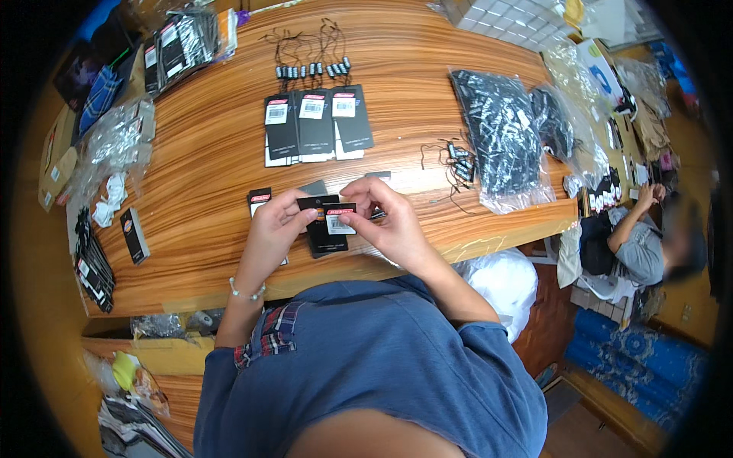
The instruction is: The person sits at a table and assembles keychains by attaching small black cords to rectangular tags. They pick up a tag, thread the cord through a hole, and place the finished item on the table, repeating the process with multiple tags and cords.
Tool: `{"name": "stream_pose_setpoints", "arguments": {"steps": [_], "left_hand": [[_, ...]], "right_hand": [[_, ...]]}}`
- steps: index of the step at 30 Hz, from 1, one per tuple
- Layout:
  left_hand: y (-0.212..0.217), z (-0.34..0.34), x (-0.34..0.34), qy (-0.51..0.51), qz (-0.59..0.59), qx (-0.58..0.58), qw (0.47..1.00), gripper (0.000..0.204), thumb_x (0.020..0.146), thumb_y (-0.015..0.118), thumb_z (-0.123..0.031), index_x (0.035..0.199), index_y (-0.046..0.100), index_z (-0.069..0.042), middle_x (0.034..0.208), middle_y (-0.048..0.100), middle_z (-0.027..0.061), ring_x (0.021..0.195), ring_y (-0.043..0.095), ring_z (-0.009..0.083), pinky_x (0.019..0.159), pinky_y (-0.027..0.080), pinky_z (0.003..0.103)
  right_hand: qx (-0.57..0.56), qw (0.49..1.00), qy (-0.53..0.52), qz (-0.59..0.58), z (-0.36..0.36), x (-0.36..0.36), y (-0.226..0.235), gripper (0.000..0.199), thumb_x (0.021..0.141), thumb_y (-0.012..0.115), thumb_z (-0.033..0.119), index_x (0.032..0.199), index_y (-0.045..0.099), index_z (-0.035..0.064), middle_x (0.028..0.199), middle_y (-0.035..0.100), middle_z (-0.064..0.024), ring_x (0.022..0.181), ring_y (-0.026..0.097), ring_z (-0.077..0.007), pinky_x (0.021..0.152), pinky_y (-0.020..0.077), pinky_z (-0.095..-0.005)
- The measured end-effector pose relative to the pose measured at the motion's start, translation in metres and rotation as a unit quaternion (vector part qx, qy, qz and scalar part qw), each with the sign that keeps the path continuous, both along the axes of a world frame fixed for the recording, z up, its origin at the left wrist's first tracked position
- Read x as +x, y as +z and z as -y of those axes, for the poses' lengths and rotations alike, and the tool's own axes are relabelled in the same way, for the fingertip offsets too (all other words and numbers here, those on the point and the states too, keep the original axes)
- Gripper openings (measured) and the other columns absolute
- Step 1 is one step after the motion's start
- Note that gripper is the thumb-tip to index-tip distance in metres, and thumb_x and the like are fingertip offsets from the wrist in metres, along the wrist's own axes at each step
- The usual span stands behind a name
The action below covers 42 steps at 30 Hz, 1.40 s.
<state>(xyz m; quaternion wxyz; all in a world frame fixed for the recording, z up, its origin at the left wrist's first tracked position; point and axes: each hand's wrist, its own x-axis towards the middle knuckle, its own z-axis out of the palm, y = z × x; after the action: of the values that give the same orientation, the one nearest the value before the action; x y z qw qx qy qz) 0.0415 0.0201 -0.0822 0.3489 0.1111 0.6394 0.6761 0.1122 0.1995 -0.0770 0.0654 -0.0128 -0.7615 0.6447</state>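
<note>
Over the near edge of the wooden table, my left hand (272, 229) pinches a black hang tag (311, 203) between thumb and fingers. My right hand (398, 227) grips a second black tag with a red and white barcode label (341, 222), which overlaps the first one. Beneath them lies another dark tag (328, 246), partly hidden. Beside my left fingers is a tag with a red-topped label (260, 196). Farther back, three stacks of black labelled tags (311, 130) lie side by side, with several black strings (313, 70) beyond them.
Right of my hands lie a small pile of strings (460, 162) and a clear bag of black strings (500, 130). A pile of tags (95, 259) and crumpled plastic (122, 141) sit at left. A white bag (500, 286) stands below the table edge. Another person (641, 244) sits at right.
</note>
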Motion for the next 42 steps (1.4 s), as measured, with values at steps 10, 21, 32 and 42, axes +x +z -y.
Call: {"name": "stream_pose_setpoints", "arguments": {"steps": [10,21,32,42], "left_hand": [[-0.005,-0.017,0.007,0.013,-0.034,-0.002,0.999,0.013,0.081,0.059,0.001,0.094,0.057,0.002,0.086,0.063,0.0053,0.078,0.058,0.0061,0.066,0.046,0.017],[-0.005,-0.025,0.002,0.001,-0.012,0.005,1.000,0.011,0.085,0.056,-0.001,0.095,0.056,0.001,0.087,0.063,0.0043,0.079,0.057,0.0051,0.068,0.045,0.016],[-0.008,-0.027,0.007,-0.029,-0.015,0.019,0.999,0.011,0.085,0.056,-0.003,0.096,0.055,-0.002,0.088,0.062,0.0027,0.076,0.055,0.0034,0.064,0.042,0.015],[0.001,-0.030,0.005,-0.045,-0.002,0.025,0.999,0.011,0.085,0.056,-0.003,0.095,0.054,0.002,0.087,0.062,0.0055,0.079,0.057,0.0066,0.070,0.045,0.018]], "right_hand": [[0.084,0.992,-0.083,-0.037,-0.014,0.005,-0.010,0.025,0.074,0.064,-0.001,0.098,0.056,0.0016,0.073,0.050,-0.0055,0.062,0.048,-0.0122,0.055,0.0421,-0.0235],[0.444,0.859,-0.238,0.091,-0.137,0.034,-0.030,0.009,0.072,0.059,0.001,0.081,0.061,0.0003,0.078,0.056,-0.0137,0.078,0.055,-0.0312,0.069,0.0449,-0.0388],[0.380,0.893,-0.215,0.105,-0.150,0.031,-0.025,0.011,0.069,0.061,-0.001,0.079,0.058,-0.0008,0.076,0.056,-0.0143,0.074,0.055,-0.0300,0.066,0.0453,-0.0352],[-0.083,0.973,-0.195,0.087,-0.148,0.029,0.002,0.037,0.082,0.056,-0.001,0.118,0.049,-0.0017,0.080,0.053,0.0008,0.068,0.050,-0.0052,0.060,0.0423,-0.0183]]}}
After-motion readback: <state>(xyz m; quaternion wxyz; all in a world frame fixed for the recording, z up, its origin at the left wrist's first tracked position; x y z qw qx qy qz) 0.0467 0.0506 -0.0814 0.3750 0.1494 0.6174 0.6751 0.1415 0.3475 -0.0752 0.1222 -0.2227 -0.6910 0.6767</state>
